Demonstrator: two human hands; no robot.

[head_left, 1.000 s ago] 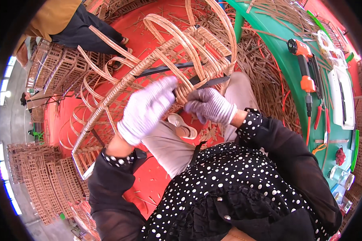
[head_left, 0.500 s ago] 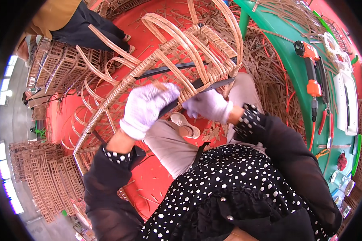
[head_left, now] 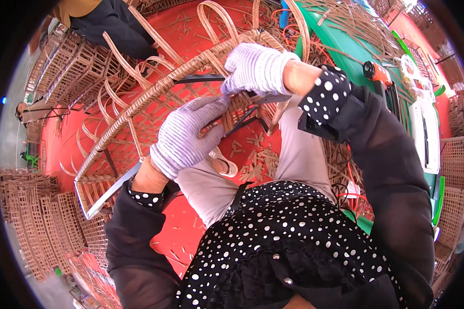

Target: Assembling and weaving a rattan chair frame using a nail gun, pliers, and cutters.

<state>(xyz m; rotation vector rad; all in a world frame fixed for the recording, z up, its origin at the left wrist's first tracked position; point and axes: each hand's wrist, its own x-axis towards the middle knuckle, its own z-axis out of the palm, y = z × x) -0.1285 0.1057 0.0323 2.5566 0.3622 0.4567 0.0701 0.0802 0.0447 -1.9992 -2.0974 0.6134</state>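
Centrally, a woven rattan frame [head_left: 154, 92] is seen propped across the person's lap, its braided rim running diagonally from lower left to upper right. The left hand [head_left: 188, 136], in a knitted white glove, is pressed against the weave just under that rim, fingers curled on a strand. The right hand [head_left: 258, 69], gloved alike, is clenched on the rim higher up, just beside the left. Cut rattan scraps [head_left: 255, 157] are scattered on the red floor [head_left: 191, 226] below the hands.

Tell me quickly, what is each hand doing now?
Left hand: gloved, grip closed on the woven rattan frame.
Right hand: gloved, grip closed on the same frame's rim.
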